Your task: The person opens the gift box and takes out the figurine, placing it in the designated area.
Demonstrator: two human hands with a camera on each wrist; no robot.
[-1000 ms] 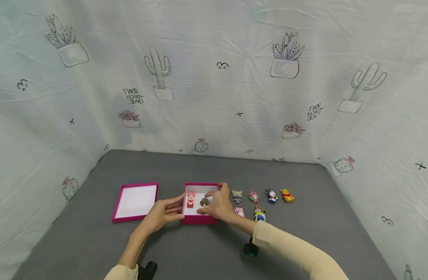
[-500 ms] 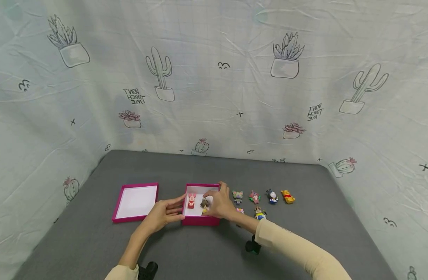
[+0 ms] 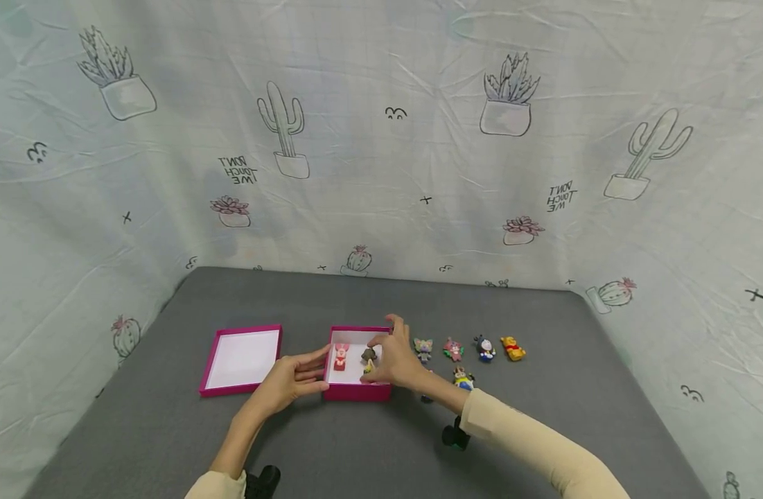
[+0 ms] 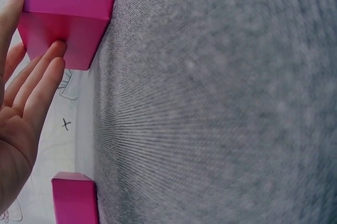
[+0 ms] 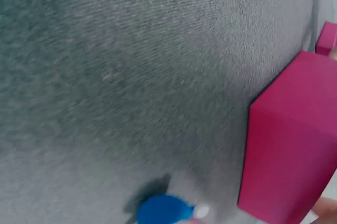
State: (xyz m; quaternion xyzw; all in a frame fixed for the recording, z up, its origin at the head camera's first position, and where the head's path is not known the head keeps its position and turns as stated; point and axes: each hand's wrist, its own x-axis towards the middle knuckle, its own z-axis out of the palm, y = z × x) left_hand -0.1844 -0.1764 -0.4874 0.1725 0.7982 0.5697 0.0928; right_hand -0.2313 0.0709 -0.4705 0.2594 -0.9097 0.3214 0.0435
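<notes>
An open magenta box with a white inside stands on the grey table. My left hand rests its extended fingers on the box's left side, with the thumb at the front corner; the left wrist view shows the fingertips against the wall. My right hand reaches over the box's right side. Its thumb and a finger pinch a small dark-headed figurine with yellow on its lower part, inside the box. A pink-and-red figurine is at the box's left inside.
The magenta-rimmed lid lies left of the box, white inside up. Right of it are a cat-like figurine, a pink one, a black-and-white one, a yellow bear and a blue-yellow one. Another is mostly hidden under the right wrist.
My right hand has shifted slightly right inside the box, and the dark-headed figurine has moved slightly right and back with it. My left hand stays on the box's side.
</notes>
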